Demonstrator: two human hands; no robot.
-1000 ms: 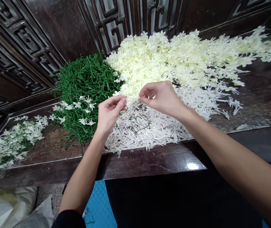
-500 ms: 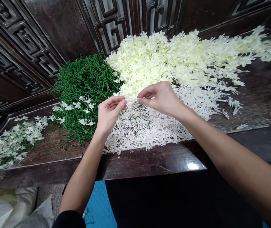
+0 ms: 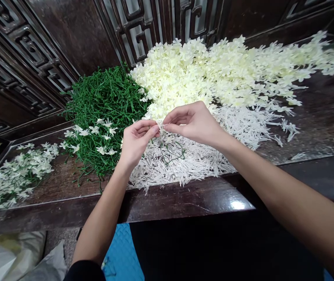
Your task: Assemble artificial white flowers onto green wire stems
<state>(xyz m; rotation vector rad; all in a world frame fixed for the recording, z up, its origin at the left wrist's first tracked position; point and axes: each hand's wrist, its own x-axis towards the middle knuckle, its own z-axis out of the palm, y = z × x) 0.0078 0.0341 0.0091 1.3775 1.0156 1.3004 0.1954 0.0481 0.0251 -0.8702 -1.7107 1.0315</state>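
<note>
My left hand is closed in a pinch over the near side of the piles, and what its fingertips hold is too small to make out. Facing it, my right hand pinches a thin white stamen, which bridges the small gap between the fingertips. Below both hands spreads a heap of white artificial stamens, with a loose green stem on it. Pale yellow-white artificial petals are piled behind. Left of them lies a mound of green plastic stems, with several assembled white flowers on its near side.
More finished flowers on green stems lie along the left of the dark wooden bench. Carved wooden panels rise behind. Below are pale sacks and a blue surface.
My right hand has shifted slightly left, so the fingertips of both hands now nearly meet. A thin white strand shows between them. The piles look the same.
</note>
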